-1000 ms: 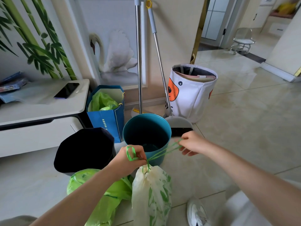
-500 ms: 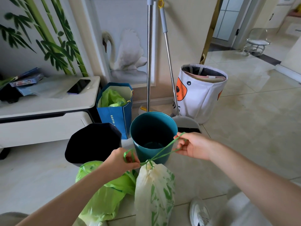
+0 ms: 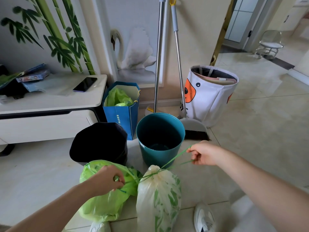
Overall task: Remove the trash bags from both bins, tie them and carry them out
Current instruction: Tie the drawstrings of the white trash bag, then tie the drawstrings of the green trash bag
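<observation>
Clearly soft and light, the white trash bag point(image 3: 158, 195) stands at lower centre; left hand point(image 3: 107, 180) and right hand point(image 3: 204, 153) each pinch its thin green drawstring point(image 3: 173, 159), the best hold.

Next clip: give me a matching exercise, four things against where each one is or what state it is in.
Things:
1. phone
2. teal bin
3. white trash bag
4. blue paper bag

States:
A. holds green plastic
B. neck cinched by green drawstring
C. lies on the white cabinet
D. stands with no liner

Pairs: 1-C, 2-D, 3-B, 4-A
</observation>
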Motion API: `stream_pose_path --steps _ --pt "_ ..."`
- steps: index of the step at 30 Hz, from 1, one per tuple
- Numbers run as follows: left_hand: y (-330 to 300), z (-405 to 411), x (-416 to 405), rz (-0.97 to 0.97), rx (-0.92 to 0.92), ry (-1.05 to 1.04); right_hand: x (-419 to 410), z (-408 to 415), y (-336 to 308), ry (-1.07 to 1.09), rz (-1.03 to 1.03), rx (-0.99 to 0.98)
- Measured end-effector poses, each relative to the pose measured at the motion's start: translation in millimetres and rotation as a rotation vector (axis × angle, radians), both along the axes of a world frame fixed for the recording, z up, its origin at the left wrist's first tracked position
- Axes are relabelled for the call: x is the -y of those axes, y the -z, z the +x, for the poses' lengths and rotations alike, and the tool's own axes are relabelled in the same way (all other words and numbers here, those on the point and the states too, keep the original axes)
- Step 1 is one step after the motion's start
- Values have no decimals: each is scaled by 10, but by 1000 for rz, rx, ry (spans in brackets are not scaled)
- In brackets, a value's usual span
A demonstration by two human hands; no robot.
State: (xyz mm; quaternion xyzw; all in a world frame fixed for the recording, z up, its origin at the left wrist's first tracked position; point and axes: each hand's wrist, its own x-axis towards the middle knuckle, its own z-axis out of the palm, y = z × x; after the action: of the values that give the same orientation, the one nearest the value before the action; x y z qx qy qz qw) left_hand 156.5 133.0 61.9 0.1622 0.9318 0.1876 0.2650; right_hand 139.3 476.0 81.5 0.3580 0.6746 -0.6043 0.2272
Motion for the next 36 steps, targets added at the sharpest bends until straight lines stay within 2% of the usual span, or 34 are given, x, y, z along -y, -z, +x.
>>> stream_pose_path --steps 5,8,16,22,25,27,31,36 --pt "65 -29 33 -28 16 35 -178 -42 63 21 188 2" --pt "112 -26 37 -57 21 58 -231 -10 120 -38 316 20" --pt "156 -29 228 68 25 -74 -110 118 36 -263 372 -46" --pt "232 -46 270 42 97 -172 71 175 -19 -530 575 -192" --pt "338 -39 291 17 164 -183 198 129 5 -627 786 -346" --pt "434 -8 317 -1 224 -187 323 69 19 -664 846 -450" --pt "683 62 310 -5 284 -292 715 -95 52 -668 763 -512" --pt "1022 137 355 124 344 -679 1216 -301 259 -840 689 -451"
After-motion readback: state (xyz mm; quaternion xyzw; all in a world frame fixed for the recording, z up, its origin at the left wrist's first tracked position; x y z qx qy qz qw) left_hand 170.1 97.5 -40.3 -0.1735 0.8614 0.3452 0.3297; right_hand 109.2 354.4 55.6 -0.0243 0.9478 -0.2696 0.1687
